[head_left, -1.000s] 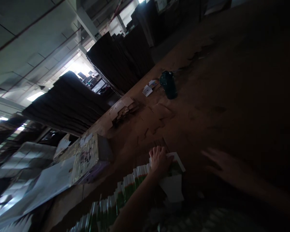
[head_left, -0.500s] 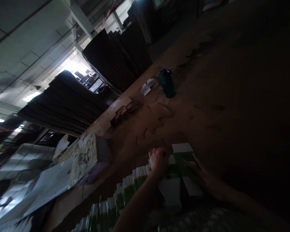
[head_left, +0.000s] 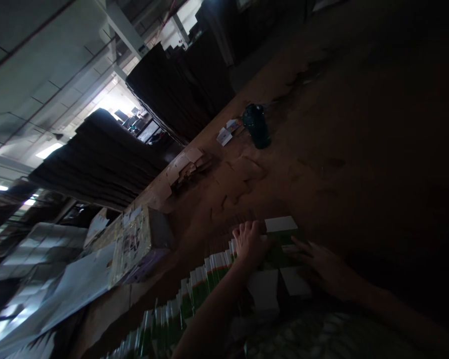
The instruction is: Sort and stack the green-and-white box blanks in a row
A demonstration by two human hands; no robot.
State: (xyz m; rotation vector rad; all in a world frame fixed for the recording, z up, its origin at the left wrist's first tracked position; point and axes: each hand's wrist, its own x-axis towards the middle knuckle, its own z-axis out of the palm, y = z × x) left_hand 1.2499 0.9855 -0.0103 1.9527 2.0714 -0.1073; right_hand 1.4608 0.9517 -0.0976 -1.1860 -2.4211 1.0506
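My left hand [head_left: 249, 244] rests at the upper end of a slanting row of flat, white-edged green cartons [head_left: 198, 289]. Its fingers are apart and bent over the carton edges, and its thumb side is in shadow. Just right of it lies a green and white carton [head_left: 282, 224] with white flaps spread at its top and bottom. My right hand [head_left: 320, 262] lies across the right side of this carton, fingers stretched out and apart. A lower white flap [head_left: 265, 289] points toward my body. Dim light hides where the fingers touch the carton.
A dark green bottle [head_left: 257, 127] stands on the brown table [head_left: 303, 174], with small white card pieces [head_left: 224, 135] beside it. Brown cardboard scraps [head_left: 187, 169] lie along the far edge. A taped box [head_left: 149, 237] is at left; tall dark stacks [head_left: 97, 159] rise behind.
My left hand's fingers have straightened and spread from a tighter curl. My right hand has shifted slightly right, its fingers now showing more clearly over the carton.
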